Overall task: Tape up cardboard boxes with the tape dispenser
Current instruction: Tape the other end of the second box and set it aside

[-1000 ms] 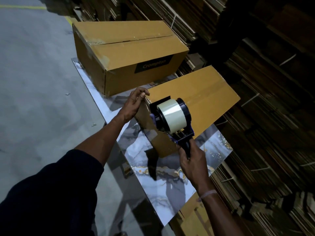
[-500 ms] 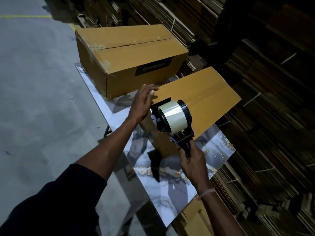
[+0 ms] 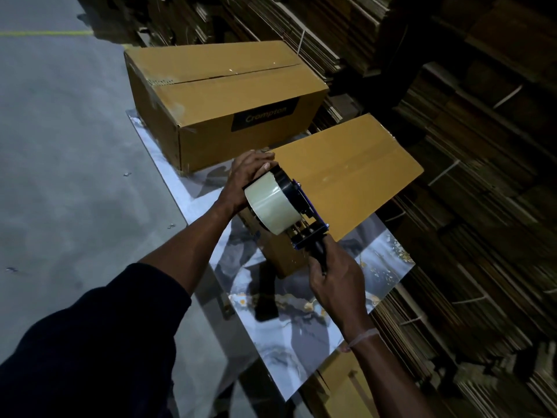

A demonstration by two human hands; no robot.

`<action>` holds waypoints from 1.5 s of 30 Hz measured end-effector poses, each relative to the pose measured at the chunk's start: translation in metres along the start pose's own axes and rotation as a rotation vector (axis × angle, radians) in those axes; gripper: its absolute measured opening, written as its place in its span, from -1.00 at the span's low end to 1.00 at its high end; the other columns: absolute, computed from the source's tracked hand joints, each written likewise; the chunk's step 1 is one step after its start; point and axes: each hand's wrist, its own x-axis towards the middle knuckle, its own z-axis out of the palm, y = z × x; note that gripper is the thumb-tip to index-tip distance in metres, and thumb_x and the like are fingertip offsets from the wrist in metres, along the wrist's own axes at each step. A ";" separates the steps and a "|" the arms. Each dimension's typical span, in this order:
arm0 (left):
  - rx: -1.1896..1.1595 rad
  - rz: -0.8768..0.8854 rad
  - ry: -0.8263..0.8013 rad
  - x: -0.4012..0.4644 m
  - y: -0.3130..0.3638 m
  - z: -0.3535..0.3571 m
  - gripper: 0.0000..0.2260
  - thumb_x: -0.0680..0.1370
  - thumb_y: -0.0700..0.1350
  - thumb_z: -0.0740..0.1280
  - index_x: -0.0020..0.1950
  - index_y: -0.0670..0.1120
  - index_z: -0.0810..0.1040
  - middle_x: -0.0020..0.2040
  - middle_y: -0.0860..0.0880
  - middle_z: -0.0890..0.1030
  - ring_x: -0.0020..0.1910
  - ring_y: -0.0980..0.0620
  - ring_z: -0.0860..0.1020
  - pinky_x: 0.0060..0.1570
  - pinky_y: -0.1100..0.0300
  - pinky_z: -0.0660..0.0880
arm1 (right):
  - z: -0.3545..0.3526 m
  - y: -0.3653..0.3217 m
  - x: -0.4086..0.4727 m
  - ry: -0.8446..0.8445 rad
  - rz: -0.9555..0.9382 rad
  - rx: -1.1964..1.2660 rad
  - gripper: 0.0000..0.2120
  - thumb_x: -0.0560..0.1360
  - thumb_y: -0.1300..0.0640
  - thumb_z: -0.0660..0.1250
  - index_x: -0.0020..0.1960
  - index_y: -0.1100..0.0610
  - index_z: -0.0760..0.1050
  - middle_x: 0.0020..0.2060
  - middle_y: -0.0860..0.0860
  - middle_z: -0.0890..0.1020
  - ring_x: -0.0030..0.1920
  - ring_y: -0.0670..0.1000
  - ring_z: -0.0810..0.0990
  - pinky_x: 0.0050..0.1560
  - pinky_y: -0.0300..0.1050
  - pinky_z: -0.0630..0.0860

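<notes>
A dark navy sleeve (image 3: 99,342) covers the left arm; a thin pale band (image 3: 361,339) circles the right wrist.

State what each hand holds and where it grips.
Right hand grips the tape dispenser by its black handle. Left hand rests on the near box by its end edge.

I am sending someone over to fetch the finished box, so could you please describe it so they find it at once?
Start at the marble-patterned table beside the stacked flat cardboard. At its far end stands the closed box. Unlike the near box, which the left hand rests on, it carries a black Crompton label on its side.
</notes>
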 end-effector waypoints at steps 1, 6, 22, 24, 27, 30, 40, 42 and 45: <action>-0.005 -0.016 0.019 0.000 0.002 0.001 -0.73 0.75 0.01 0.21 0.31 0.02 0.66 0.40 0.09 0.58 0.50 0.00 0.40 0.53 -0.05 0.19 | -0.001 0.003 0.000 -0.005 -0.009 -0.015 -0.78 0.54 0.06 0.26 0.16 0.10 0.48 -0.21 0.06 0.54 -0.28 0.12 0.46 -0.36 0.02 0.41; 0.024 -0.030 0.094 0.000 0.007 0.001 -0.71 0.75 -0.05 0.18 0.24 -0.01 0.70 0.35 0.12 0.61 0.46 0.02 0.43 0.54 0.07 0.20 | -0.014 0.025 -0.016 0.000 -0.008 0.018 -0.79 0.55 0.13 0.31 0.19 0.07 0.52 -0.25 -0.03 0.50 -0.34 -0.01 0.39 -0.38 -0.09 0.21; -0.021 -0.090 0.081 -0.006 0.021 -0.001 -0.70 0.75 -0.07 0.17 0.27 -0.02 0.69 0.33 0.17 0.55 0.40 0.13 0.32 0.42 0.11 0.26 | -0.042 0.048 -0.082 -0.024 0.037 0.077 -0.71 0.62 0.12 0.35 0.31 -0.10 0.51 -0.24 -0.18 0.55 -0.26 -0.25 0.53 -0.35 -0.35 0.36; -0.029 -0.094 0.071 -0.006 0.021 -0.002 -0.70 0.75 -0.06 0.16 0.28 -0.02 0.69 0.34 0.17 0.54 0.42 0.10 0.32 0.42 0.10 0.27 | -0.042 0.049 -0.085 -0.011 0.043 0.059 -0.69 0.60 0.15 0.38 0.31 -0.06 0.52 -0.26 -0.20 0.51 -0.26 -0.30 0.50 -0.34 -0.39 0.32; -0.040 -0.112 0.052 -0.007 0.023 -0.003 -0.69 0.75 -0.05 0.16 0.29 -0.01 0.68 0.37 0.14 0.55 0.42 0.11 0.31 0.38 0.12 0.27 | -0.044 0.048 -0.088 -0.007 0.047 0.070 -0.65 0.60 0.16 0.40 0.35 -0.07 0.52 -0.18 -0.23 0.57 -0.18 -0.35 0.51 -0.28 -0.45 0.35; -0.051 -0.109 0.046 -0.007 0.024 -0.005 -0.71 0.75 -0.06 0.18 0.28 -0.01 0.68 0.38 0.09 0.57 0.42 0.11 0.31 0.37 0.13 0.27 | -0.045 0.050 -0.087 -0.011 0.053 0.065 -0.67 0.60 0.17 0.42 0.33 -0.07 0.53 -0.15 -0.17 0.62 -0.21 -0.21 0.54 -0.28 -0.43 0.36; 0.028 -0.146 0.068 -0.004 0.022 -0.001 -0.72 0.73 0.04 0.18 0.27 0.11 0.67 0.40 0.14 0.57 0.59 -0.14 0.25 0.59 -0.31 0.01 | -0.054 0.052 -0.098 0.007 0.041 0.067 -0.63 0.60 0.18 0.40 0.36 -0.10 0.50 -0.19 -0.16 0.64 -0.17 -0.33 0.55 -0.24 -0.55 0.34; 0.201 -0.143 0.067 -0.004 0.032 -0.001 -0.70 0.73 0.11 0.17 0.28 0.11 0.67 0.41 0.19 0.56 0.64 -0.15 0.09 0.56 -0.29 -0.28 | -0.054 0.050 -0.099 0.009 0.034 0.065 -0.61 0.58 0.14 0.35 0.36 -0.13 0.45 -0.22 -0.25 0.55 -0.18 -0.42 0.51 -0.23 -0.56 0.35; 0.441 -0.039 0.008 -0.006 0.049 -0.001 -0.64 0.74 0.12 0.14 0.28 0.04 0.68 0.39 0.06 0.60 0.65 -0.20 0.11 0.54 -0.33 -0.31 | -0.051 0.054 -0.101 -0.002 0.084 0.080 -0.61 0.60 0.11 0.33 0.41 -0.08 0.48 -0.15 -0.26 0.53 -0.18 -0.40 0.44 -0.21 -0.57 0.33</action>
